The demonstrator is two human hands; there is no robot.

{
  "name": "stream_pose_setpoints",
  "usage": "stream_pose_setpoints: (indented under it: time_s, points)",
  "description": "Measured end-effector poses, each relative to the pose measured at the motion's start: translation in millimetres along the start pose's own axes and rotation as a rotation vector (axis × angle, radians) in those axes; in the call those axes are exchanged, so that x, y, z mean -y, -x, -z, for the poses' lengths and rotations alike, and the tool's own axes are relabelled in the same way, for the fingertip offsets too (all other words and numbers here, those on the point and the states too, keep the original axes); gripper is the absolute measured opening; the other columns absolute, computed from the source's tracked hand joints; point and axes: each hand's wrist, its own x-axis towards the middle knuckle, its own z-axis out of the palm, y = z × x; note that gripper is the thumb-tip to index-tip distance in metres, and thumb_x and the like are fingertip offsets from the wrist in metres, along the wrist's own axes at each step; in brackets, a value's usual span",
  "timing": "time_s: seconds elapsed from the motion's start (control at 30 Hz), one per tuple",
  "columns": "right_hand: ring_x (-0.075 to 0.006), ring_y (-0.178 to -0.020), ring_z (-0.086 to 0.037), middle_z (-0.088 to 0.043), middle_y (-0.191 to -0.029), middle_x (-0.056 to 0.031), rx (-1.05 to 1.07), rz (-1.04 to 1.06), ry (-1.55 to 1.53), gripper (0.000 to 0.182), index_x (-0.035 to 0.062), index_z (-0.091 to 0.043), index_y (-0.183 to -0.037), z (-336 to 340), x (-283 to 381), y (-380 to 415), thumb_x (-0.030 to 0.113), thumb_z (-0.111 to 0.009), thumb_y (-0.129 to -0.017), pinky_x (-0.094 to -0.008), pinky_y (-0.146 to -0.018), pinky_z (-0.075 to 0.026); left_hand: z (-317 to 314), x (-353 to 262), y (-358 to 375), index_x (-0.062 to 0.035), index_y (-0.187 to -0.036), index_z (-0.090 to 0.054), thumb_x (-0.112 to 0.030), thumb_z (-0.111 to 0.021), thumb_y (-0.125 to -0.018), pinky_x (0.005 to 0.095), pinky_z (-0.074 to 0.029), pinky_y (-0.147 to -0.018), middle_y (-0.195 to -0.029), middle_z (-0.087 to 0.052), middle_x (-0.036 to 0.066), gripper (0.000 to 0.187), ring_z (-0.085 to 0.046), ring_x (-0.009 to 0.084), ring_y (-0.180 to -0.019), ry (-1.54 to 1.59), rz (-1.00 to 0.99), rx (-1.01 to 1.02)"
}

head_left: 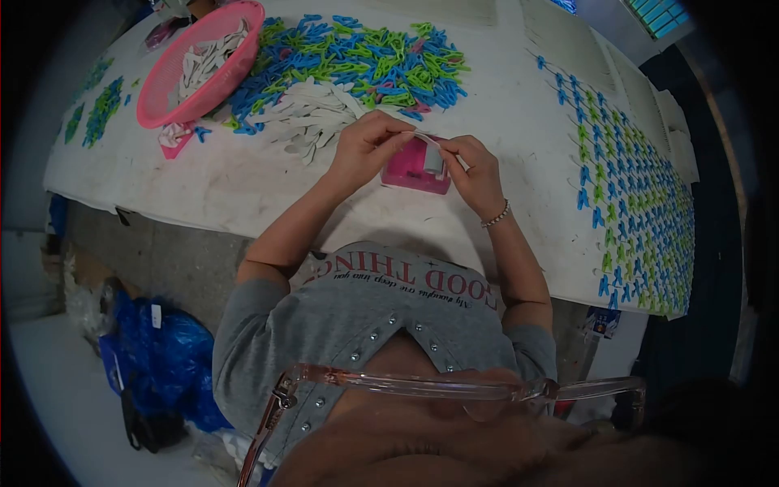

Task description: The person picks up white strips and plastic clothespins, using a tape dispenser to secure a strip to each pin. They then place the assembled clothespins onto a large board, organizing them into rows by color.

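Note:
Both hands meet over a pink box [415,180] near the table's front edge. My left hand [370,148] is closed, thumb and forefinger pinching one end of a thin white strip [423,136]. The strip's other end is pinched by my right hand [473,172], which has a beaded bracelet at its wrist. A pale grey roll [433,159] sits in the box, just beneath the strip. Close beyond my left hand lies a fanned pile of white strips [312,116]. Behind that spreads a heap of blue and green clips [357,61], with a few pink ones.
A tilted pink basket [154,104] with white pieces inside stands at the back left of the white table [219,183]. Small clip groups [104,109] lie at far left. Rows of blue and green clips [633,191] cover the right side. Blue plastic bags [166,349] are below, left.

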Motion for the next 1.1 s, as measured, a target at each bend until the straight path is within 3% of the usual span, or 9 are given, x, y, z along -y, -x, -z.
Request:
stream_pose_setpoints:
  time_s: [0.03, 0.07, 0.23, 0.47, 0.63, 0.9, 1.0, 1.07, 1.1]
  points:
    - [-0.0218, -0.070, -0.063, -0.065, -0.089, -0.0097, 0.003, 0.007, -0.010, 0.012, 0.0021, -0.066, -0.096, -2, -5, 2, 0.003, -0.064, -0.084, -0.0308, -0.062, -0.051, 2, -3, 1, -0.0060, -0.100, -0.069, -0.004, -0.068, -0.084, 0.0262, -0.052, -0.070, -0.090, -0.066, 0.007, 0.016, -0.065, 0.0156, -0.085, -0.353, -0.192, 0.026]
    - [-0.0222, -0.071, -0.063, -0.065, -0.089, -0.0095, 0.004, 0.014, -0.019, 0.013, 0.0029, -0.066, -0.097, -5, -8, 3, 0.003, -0.064, -0.084, -0.0306, -0.062, -0.050, 2, -2, 2, -0.0060, -0.100, -0.069, -0.004, -0.068, -0.084, 0.0262, -0.052, -0.070, -0.090, -0.066, 0.007, 0.016, -0.065, 0.0156, -0.085, -0.351, -0.181, 0.022]
    - [-0.0254, -0.079, -0.061, -0.064, -0.088, -0.0093, -0.037, 0.052, 0.050, 0.013, 0.0041, -0.065, -0.096, -22, -20, 12, 0.003, -0.064, -0.083, -0.0348, -0.069, -0.048, 2, 11, 7, -0.0108, -0.093, -0.070, -0.008, -0.071, -0.076, 0.0311, -0.051, -0.065, -0.087, -0.064, 0.005, 0.017, -0.063, 0.0229, -0.079, -0.560, -0.534, 0.007]
    - [-0.0289, -0.083, -0.058, -0.063, -0.086, -0.0087, 0.002, 0.173, 0.186, 0.014, 0.0054, -0.063, -0.092, -18, -25, 16, 0.002, -0.063, -0.078, -0.0388, -0.077, -0.044, 7, 24, 15, -0.0102, -0.090, -0.069, -0.008, -0.070, -0.076, 0.0334, -0.049, -0.068, -0.086, -0.064, 0.005, 0.015, -0.061, 0.0239, -0.078, -0.611, -0.511, 0.052]
    - [-0.0292, -0.083, -0.057, -0.062, -0.087, -0.0104, 0.026, 0.174, 0.290, 0.016, 0.0038, -0.063, -0.092, -2, -29, 26, 0.001, -0.064, -0.076, -0.0385, -0.075, -0.045, -7, 41, 10, -0.0085, -0.088, -0.065, -0.008, -0.069, -0.077, 0.0358, -0.046, -0.072, -0.083, -0.063, 0.005, 0.011, -0.056, 0.0262, -0.081, -0.559, -0.243, 0.160]
    - [-0.0278, -0.082, -0.057, -0.061, -0.089, -0.0100, -0.132, 0.118, 0.359, 0.023, 0.0048, -0.061, -0.094, 19, -12, 19, 0.001, -0.063, -0.071, -0.0379, -0.076, -0.044, -39, 41, -9, -0.0082, -0.083, -0.063, -0.010, -0.071, -0.076, 0.0379, -0.044, -0.072, -0.081, -0.062, 0.007, 0.010, -0.055, 0.0276, -0.080, -0.529, -0.289, 0.217]
    - [-0.0224, -0.081, -0.056, -0.060, -0.090, -0.0083, -0.163, 0.025, 0.220, 0.027, 0.0043, -0.059, -0.099, 21, -6, 13, -0.001, -0.063, -0.073, -0.0344, -0.077, -0.046, -47, 39, -13, -0.0085, -0.081, -0.063, -0.012, -0.070, -0.076, 0.0380, -0.044, -0.073, -0.079, -0.062, 0.006, 0.009, -0.055, 0.0277, -0.078, -0.508, -0.299, 0.230]
    - [-0.0160, -0.083, -0.055, -0.058, -0.091, -0.0043, -0.184, -0.119, -0.157, 0.033, 0.0044, -0.055, -0.107, 16, -7, 11, -0.003, -0.062, -0.076, -0.0304, -0.080, -0.046, -49, 37, -14, -0.0088, -0.079, -0.063, -0.013, -0.070, -0.076, 0.0382, -0.043, -0.073, -0.078, -0.062, 0.005, 0.009, -0.055, 0.0276, -0.077, -0.473, -0.293, 0.223]
    - [-0.0160, -0.083, -0.055, -0.058, -0.091, -0.0043, -0.185, -0.117, -0.156, 0.033, 0.0044, -0.055, -0.107, 12, -10, 10, -0.003, -0.062, -0.076, -0.0304, -0.080, -0.046, -49, 36, -13, -0.0085, -0.080, -0.063, -0.013, -0.071, -0.076, 0.0376, -0.043, -0.073, -0.077, -0.061, 0.005, 0.010, -0.055, 0.0271, -0.077, -0.386, -0.242, 0.200]
